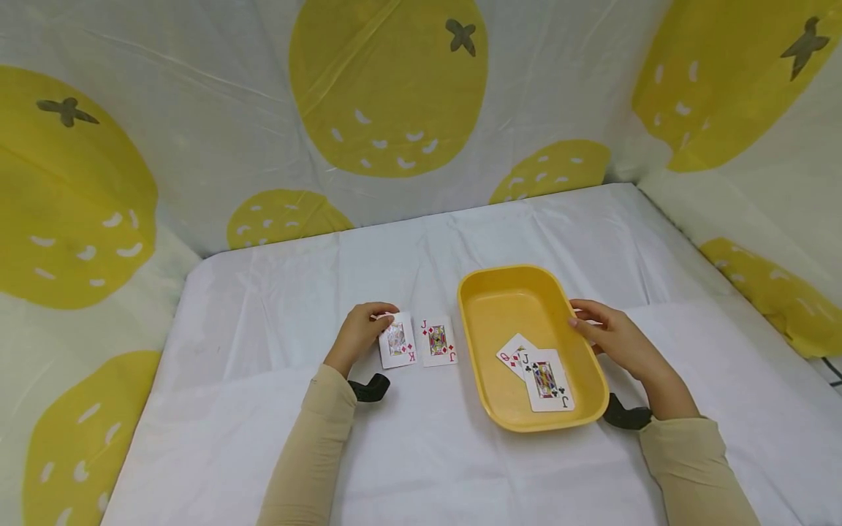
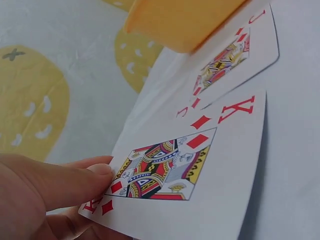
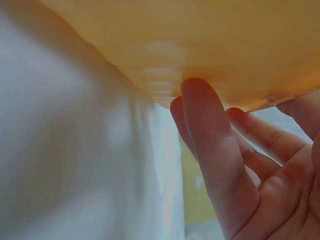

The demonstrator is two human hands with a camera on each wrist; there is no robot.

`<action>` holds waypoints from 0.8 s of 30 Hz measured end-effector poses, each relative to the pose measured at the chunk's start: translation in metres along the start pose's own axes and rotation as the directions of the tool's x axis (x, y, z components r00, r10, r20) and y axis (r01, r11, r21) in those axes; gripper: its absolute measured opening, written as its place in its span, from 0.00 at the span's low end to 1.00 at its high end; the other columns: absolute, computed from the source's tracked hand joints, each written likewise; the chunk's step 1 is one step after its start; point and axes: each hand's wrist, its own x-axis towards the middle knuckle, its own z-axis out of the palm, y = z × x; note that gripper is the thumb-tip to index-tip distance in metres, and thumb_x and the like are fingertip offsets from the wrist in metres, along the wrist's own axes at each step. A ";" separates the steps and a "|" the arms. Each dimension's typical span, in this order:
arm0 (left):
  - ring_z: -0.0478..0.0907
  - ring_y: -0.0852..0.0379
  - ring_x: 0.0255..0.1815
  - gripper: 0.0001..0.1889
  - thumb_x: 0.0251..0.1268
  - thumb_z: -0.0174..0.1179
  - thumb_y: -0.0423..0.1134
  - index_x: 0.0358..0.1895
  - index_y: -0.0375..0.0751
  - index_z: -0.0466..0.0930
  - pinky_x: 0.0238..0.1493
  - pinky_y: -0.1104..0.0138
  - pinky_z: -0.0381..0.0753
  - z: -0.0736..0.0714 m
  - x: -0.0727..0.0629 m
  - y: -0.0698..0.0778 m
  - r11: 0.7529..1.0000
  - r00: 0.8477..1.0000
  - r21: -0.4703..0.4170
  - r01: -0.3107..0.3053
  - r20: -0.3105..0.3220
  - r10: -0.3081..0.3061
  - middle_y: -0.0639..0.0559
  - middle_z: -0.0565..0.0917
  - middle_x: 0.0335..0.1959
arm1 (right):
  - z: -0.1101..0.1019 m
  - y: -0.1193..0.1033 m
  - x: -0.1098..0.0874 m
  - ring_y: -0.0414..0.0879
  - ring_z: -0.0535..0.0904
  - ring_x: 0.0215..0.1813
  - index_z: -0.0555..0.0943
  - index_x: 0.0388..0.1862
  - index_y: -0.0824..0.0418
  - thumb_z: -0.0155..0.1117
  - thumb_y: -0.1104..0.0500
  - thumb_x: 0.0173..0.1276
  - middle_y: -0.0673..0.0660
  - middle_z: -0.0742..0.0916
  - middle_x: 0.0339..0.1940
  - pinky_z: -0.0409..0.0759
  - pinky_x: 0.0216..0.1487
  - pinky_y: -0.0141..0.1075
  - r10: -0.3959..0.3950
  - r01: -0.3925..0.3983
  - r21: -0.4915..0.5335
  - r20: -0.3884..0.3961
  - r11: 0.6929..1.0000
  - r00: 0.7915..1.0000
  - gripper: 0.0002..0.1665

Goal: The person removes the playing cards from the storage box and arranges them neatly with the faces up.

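Note:
My left hand (image 1: 358, 336) pinches a king of diamonds card (image 2: 160, 167) at one corner, thumb on its face. In the left wrist view the card is tilted up off the cloth. Just right of it lies a jack of diamonds card (image 1: 438, 342), face up. My right hand (image 1: 615, 336) holds the right rim of a yellow plastic tray (image 1: 490, 380), with the thumb over the edge and the fingers against the outer wall. Inside the tray a jack of clubs (image 1: 546, 380) partly covers a red queen card (image 1: 511, 351).
A white cloth (image 1: 421, 446) with creases covers the table. Behind and at both sides hang white curtains (image 1: 217, 109) printed with large yellow fruit. Dark wrist mounts (image 1: 371, 388) stick out beside both sleeves. A black cable (image 1: 834, 371) shows at the far right edge.

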 end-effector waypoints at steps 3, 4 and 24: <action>0.71 0.55 0.30 0.10 0.60 0.57 0.33 0.43 0.43 0.81 0.28 0.68 0.70 0.002 0.002 -0.004 1.000 1.000 0.015 -0.003 -0.003 0.003 0.49 0.77 0.34 | 0.000 0.000 0.000 0.42 0.77 0.37 0.63 0.63 0.68 0.52 0.52 0.68 0.68 0.75 0.49 0.79 0.30 0.38 -0.003 0.003 0.003 0.000 1.000 1.000 0.30; 0.71 0.55 0.31 0.10 0.59 0.57 0.33 0.43 0.43 0.81 0.28 0.68 0.70 0.003 0.002 -0.006 1.000 1.000 0.025 -0.007 -0.007 0.007 0.49 0.77 0.34 | 0.000 0.000 0.000 0.42 0.77 0.36 0.64 0.63 0.68 0.52 0.52 0.68 0.68 0.75 0.49 0.79 0.30 0.38 -0.004 0.004 0.005 0.000 1.000 1.000 0.30; 0.70 0.52 0.39 0.12 0.54 0.63 0.35 0.43 0.38 0.78 0.42 0.61 0.70 0.021 -0.001 -0.004 0.934 0.988 0.348 -0.078 -0.101 0.121 0.46 0.73 0.39 | 0.000 0.001 0.000 0.43 0.77 0.37 0.64 0.62 0.67 0.52 0.52 0.68 0.67 0.75 0.48 0.79 0.30 0.38 -0.010 0.010 0.009 -0.001 1.000 1.000 0.29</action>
